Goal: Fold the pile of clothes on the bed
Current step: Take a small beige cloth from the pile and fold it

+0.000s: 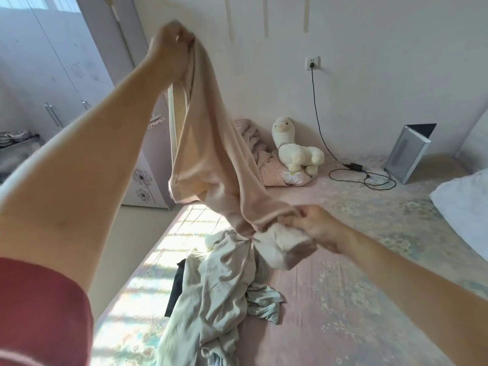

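From the head camera, the left hand (170,39) is raised high, its grip closed round the top edge of a beige garment (208,154), which hangs down in long folds above the bed (343,273). The right hand (315,228) is lower and out to the right, its fingers pinching the garment's lower end, where the fabric shows a pale inside and a darker cuff. So the garment is stretched slantwise between the two hands, clear of the bedsheet.

Below it, on the pink patterned sheet, lies the pile of clothes (211,291): a crumpled pale green-grey piece on top, with something black showing at its left edge. Sunlight falls in bars across the sheet beside the pile.

Farther back on the bed sit a white plush alpaca (293,149), a bunched pink blanket (258,154), a black cable (317,109) running up to a wall socket, and a half-open laptop (408,151). A white pillow (464,202) lies at the right.
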Tool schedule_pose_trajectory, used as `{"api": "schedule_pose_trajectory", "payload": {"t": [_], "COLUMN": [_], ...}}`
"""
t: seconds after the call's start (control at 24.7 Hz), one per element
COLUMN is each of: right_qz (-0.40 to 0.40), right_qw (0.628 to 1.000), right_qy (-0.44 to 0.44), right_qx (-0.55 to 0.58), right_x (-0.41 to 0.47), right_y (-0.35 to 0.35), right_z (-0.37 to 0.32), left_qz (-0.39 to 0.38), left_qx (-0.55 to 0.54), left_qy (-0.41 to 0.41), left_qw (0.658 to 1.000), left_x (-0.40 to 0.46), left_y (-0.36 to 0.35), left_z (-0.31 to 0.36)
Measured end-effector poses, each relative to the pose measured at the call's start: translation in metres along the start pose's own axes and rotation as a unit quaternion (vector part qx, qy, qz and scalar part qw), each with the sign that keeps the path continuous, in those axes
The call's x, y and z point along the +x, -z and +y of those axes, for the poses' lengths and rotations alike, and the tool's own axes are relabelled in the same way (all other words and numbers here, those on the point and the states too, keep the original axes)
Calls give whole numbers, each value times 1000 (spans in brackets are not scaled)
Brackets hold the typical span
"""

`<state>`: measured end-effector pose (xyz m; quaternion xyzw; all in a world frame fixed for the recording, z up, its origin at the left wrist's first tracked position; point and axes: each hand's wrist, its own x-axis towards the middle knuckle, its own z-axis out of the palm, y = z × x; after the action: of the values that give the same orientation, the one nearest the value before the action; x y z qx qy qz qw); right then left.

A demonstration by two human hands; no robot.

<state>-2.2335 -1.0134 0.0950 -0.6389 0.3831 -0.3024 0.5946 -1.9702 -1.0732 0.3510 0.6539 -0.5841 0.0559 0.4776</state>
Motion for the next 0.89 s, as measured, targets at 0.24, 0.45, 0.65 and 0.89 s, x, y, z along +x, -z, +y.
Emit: {"api": "schedule_pose_trajectory", "payload": {"t": [0.24, 0.45, 0.65, 0.89], "right_qz": [66, 117, 124, 59], "right_qw": [993, 976, 982, 988], "right_qy": [-32, -124, -135, -48], "right_qx": [-92, -135, -52, 132], "right_x": [23, 45, 47, 27], "right_y": [27, 34, 36, 47], "right_z": [-58, -82, -93, -95], "left_qz": [-230, -270, -365, -172], "left_qx": [12, -240, -340, -393], "left_qy": [60, 105, -4, 111], "left_qw": [971, 927, 867, 896], "left_x": [-116, -184, -201, -185], "left_y": [-93, -110, -99, -115], "left_z": [-74, -45, -16, 2]}}
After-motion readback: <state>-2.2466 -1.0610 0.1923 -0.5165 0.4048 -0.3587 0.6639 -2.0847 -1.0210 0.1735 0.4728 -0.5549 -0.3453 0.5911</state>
